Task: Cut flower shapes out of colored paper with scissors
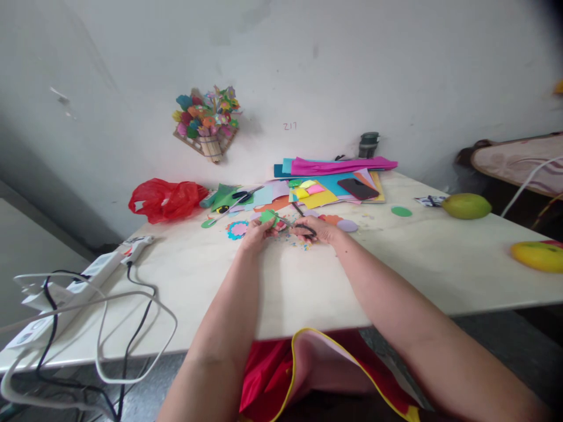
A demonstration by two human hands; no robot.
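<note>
Near the middle of the table, my left hand (258, 232) pinches a green paper piece (268, 217). My right hand (314, 228) is wrapped round the black handles of a pair of scissors (307, 230), whose blades point left and reach the green paper. Tiny paper scraps (303, 241) lie under and around both hands. Just left of my left hand lies a blue and pink scalloped paper flower (238, 230). Orange and lilac paper rounds (347, 225) are to the right of my right hand.
Coloured sheets (323, 198) and a phone (358, 189) lie at the back. Another pair of scissors (241, 197) and a red plastic bag (167, 199) are back left. A power strip (65, 299) with cables is at left; a green-yellow fruit (466, 206) is at right.
</note>
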